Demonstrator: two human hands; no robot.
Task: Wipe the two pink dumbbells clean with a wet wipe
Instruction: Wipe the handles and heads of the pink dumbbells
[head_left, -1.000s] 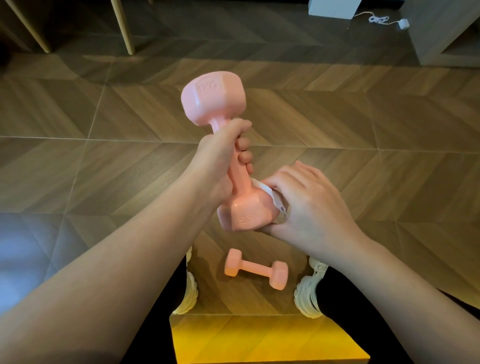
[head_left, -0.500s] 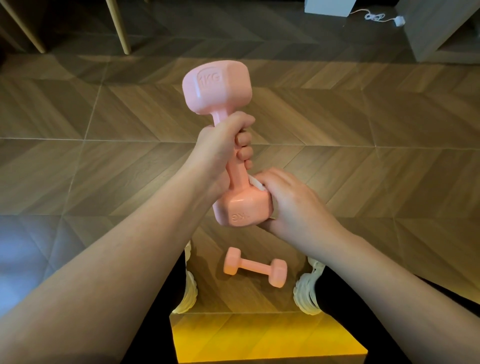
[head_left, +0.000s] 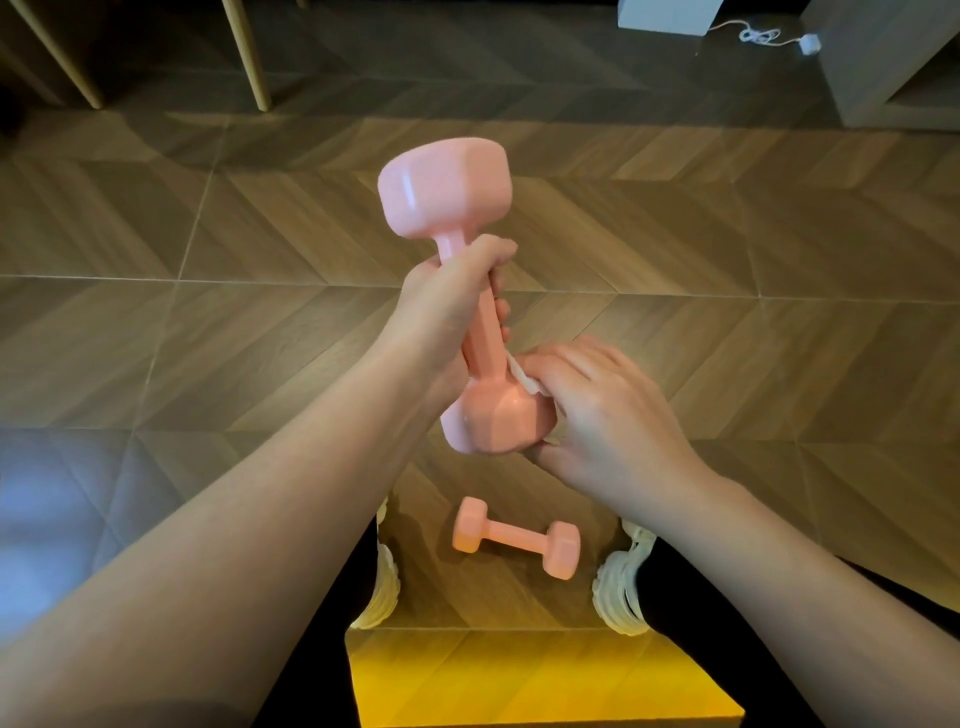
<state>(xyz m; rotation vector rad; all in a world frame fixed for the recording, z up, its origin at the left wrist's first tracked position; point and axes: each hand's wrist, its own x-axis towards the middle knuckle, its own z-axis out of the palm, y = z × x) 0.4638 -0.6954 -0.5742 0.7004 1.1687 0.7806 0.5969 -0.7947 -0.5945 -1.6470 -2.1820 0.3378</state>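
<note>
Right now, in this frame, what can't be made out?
- wet wipe: head view, mostly under the right hand; only a white edge shows.
- held dumbbell handle: head view, wrapped by the left hand.
- floor dumbbell: head view, too small to judge clean or dirty.

A herringbone wood-pattern floor is observed throughout. Two pale wooden furniture legs are noted at upper left. A white box, a coiled white cable and a grey cabinet are recorded at upper right. Two light-coloured shoes are seen at lower centre, set apart.
</note>
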